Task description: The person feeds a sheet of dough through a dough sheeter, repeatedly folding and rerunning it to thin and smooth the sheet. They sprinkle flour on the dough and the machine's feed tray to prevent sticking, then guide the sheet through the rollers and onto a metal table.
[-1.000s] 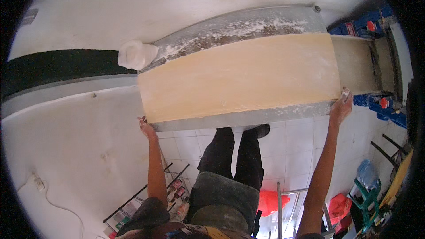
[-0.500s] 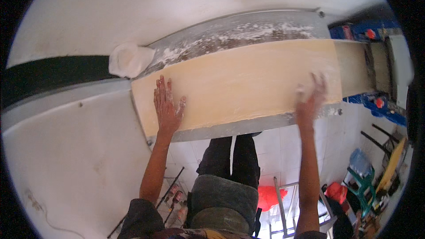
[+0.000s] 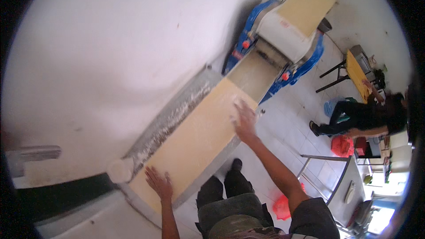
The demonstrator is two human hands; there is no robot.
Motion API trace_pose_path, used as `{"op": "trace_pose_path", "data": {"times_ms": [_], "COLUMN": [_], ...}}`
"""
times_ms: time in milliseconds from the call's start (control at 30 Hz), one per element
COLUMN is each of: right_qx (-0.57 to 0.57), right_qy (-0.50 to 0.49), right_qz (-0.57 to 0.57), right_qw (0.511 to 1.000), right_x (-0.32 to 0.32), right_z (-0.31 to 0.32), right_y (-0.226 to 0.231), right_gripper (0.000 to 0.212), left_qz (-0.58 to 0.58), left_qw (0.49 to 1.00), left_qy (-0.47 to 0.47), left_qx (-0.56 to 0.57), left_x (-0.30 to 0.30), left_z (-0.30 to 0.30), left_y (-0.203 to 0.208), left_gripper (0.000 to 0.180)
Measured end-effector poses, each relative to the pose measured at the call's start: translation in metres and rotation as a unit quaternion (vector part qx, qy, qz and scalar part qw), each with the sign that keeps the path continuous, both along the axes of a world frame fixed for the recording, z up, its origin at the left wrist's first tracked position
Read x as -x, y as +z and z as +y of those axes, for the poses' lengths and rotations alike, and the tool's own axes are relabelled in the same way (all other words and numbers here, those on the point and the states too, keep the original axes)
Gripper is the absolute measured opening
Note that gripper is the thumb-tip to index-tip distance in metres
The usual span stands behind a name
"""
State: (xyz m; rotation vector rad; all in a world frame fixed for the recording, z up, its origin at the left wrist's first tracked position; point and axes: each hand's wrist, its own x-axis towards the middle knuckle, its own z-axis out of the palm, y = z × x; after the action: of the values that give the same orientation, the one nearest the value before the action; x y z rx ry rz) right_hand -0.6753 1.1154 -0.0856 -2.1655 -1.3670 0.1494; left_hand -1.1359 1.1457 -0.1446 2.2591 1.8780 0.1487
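A long, pale yellow sheet of dough (image 3: 195, 137) lies flat along a narrow metal table (image 3: 152, 126) with loose flour on its far strip. My left hand (image 3: 160, 184) rests palm down on the sheet's near left end, fingers spread. Toward the other end, my floury right hand (image 3: 245, 121) lies over the dough near its right edge; its fingers are stretched out and slightly blurred. Neither hand grips anything. A whitish bag (image 3: 119, 170) stands at the table's left end, by my left hand.
Beyond the dough's right end is a blue and white roller machine (image 3: 287, 28) with red knobs and a dough-coloured sheet over its top. A metal-framed table (image 3: 349, 190) stands at lower right. Another person (image 3: 354, 115) is at the far right, near a yellow-topped table (image 3: 355, 73).
The view has turned to the right, so the whole machine and another person now show. Both hands are still over the dough, fingers spread.
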Motion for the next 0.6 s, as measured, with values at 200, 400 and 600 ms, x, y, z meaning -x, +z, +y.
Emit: {"op": "trace_pose_path", "data": {"times_ms": [200, 400, 600], "right_qx": [0.037, 0.370, 0.244], "right_qy": [-0.287, -0.256, -0.454], "right_qz": [0.076, 0.131, 0.450], "right_qw": [0.954, 0.883, 0.729], "right_x": [-0.180, -0.186, -0.166], "right_z": [-0.249, -0.567, -0.679], "right_y": [-0.079, -0.153, -0.113], "right_gripper": [0.047, 0.036, 0.037], "left_qz": [-0.127, -0.269, -0.380], "left_qw": [0.991, 0.960, 0.918], "left_qy": [-0.002, -0.078, -0.112], "left_qx": [0.038, -0.011, 0.015], "left_x": [-0.053, -0.197, -0.406], "left_z": [0.011, 0.005, 0.024], "left_y": [0.060, 0.101, 0.069], "left_gripper": [0.069, 0.061, 0.051]}}
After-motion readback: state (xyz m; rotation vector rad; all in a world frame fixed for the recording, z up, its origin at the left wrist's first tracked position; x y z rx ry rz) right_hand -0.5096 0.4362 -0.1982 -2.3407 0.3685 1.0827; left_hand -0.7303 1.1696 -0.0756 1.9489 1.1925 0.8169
